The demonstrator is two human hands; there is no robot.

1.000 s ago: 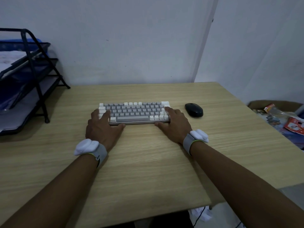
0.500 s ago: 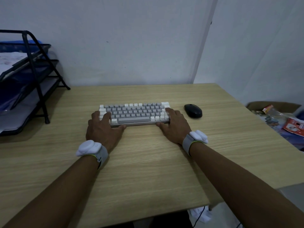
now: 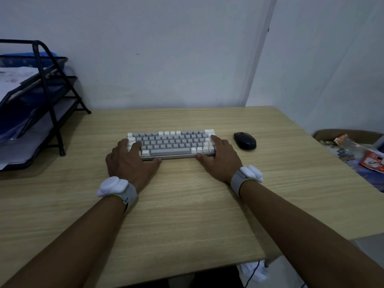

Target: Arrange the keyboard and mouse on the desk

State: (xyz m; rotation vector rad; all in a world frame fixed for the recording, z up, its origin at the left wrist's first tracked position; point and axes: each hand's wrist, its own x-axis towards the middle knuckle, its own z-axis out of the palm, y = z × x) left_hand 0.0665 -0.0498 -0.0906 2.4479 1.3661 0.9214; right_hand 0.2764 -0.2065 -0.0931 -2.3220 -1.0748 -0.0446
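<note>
A compact grey and white keyboard (image 3: 171, 142) lies flat in the middle of the wooden desk (image 3: 187, 215), square to the wall. My left hand (image 3: 128, 163) grips its left end, fingers over the keys and thumb at the front edge. At the right end my right hand (image 3: 220, 161) holds it the same way. A black mouse (image 3: 244, 140) rests on the desk just right of the keyboard, a small gap from my right hand. White sensors on grey straps sit on both wrists.
A black tiered paper tray (image 3: 39, 104) holding papers stands at the desk's left back. Off the desk's right edge sits a cardboard box (image 3: 353, 136) of packets and clutter. A white wall runs along the desk's far edge.
Both hands stay on the keyboard's ends. Keyboard and mouse have barely shifted on the desk; the view has tilted slightly.
</note>
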